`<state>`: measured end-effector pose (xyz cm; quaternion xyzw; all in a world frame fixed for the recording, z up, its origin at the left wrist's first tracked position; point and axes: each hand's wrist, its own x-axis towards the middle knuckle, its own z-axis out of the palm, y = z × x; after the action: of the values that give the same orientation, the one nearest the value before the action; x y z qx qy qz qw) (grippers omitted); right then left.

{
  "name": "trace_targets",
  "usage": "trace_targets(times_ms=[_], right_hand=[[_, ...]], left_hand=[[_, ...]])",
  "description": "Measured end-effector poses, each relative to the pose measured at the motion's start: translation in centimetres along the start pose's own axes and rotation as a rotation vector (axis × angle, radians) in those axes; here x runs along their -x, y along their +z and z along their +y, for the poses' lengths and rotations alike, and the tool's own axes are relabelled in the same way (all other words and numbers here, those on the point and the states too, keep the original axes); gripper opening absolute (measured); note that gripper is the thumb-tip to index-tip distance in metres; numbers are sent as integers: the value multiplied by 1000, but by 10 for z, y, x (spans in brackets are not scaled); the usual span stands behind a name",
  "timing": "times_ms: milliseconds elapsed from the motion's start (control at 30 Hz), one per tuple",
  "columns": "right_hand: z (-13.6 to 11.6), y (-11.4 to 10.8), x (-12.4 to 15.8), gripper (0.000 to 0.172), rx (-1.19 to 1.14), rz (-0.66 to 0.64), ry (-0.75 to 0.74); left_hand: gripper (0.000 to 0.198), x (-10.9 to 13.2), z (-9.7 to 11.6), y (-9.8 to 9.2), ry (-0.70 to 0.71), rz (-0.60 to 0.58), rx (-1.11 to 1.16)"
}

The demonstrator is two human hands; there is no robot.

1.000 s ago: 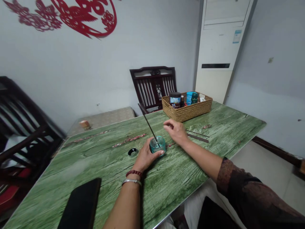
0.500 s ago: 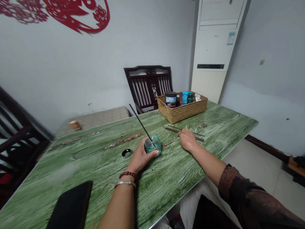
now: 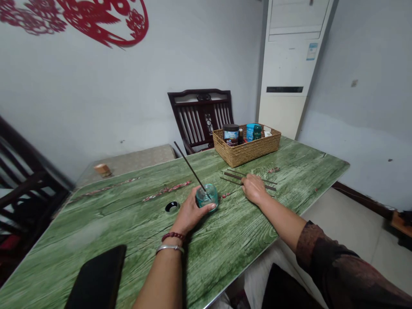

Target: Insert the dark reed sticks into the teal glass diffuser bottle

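Observation:
My left hand [image 3: 190, 211] is wrapped around a small teal glass jar [image 3: 211, 196] standing on the table. A thin dark stick [image 3: 189, 165] leans in the jar, its upper end tilted to the left. Palm down, my right hand [image 3: 253, 189] rests over several thin dark sticks [image 3: 233, 175] lying on the table, its fingers bent and pinched on one thin stick [image 3: 230, 181]. The fingertips are partly hidden. A black ring-shaped cap [image 3: 172, 207] lies to the left of the jar.
A woven basket [image 3: 254, 152] holding jars and bottles stands at the table's back edge. A black tablet or phone [image 3: 98, 277] lies at the front left of the green table [image 3: 144, 227]. A dark wooden chair [image 3: 202, 116] stands behind.
One thin stick now pokes out to the left of my right hand, apart from the others. My left hand, the jar and its stick keep their places.

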<state>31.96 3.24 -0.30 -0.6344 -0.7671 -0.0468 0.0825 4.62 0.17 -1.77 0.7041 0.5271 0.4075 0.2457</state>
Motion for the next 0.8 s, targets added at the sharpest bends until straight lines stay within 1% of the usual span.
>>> trace_targets(times_ms=[100,200,300,367,433,500,600,667,733,800], right_hand=[[-1,0,-1,28,-11,-22,12],[-2,-3,0,31,-27,-27,25],[-6,-12,2,28,-110,28,45],[-10,-22,3,24,-219,96,64],[-14,-37,0,19,-384,188,61],[-20,-53,-7,18,-611,297,15],[-35,-78,-19,20,-1017,441,-105],[-50,-91,-26,19,-1257,513,-198],[-66,-100,-31,18,-1423,565,-280],[-82,-102,-34,18,-1501,591,-331]], left_hand=[[75,0,-2,0,-1,2,-5],[75,0,-1,0,0,-1,-3],[73,1,2,-1,-1,-11,7],[73,1,4,-1,8,-13,16],[72,1,5,0,17,-13,20],[71,1,5,0,20,-12,16],[71,1,4,0,26,-6,18],[72,1,3,0,27,-1,27],[71,1,2,1,32,2,36],[70,1,2,1,39,-1,37]])
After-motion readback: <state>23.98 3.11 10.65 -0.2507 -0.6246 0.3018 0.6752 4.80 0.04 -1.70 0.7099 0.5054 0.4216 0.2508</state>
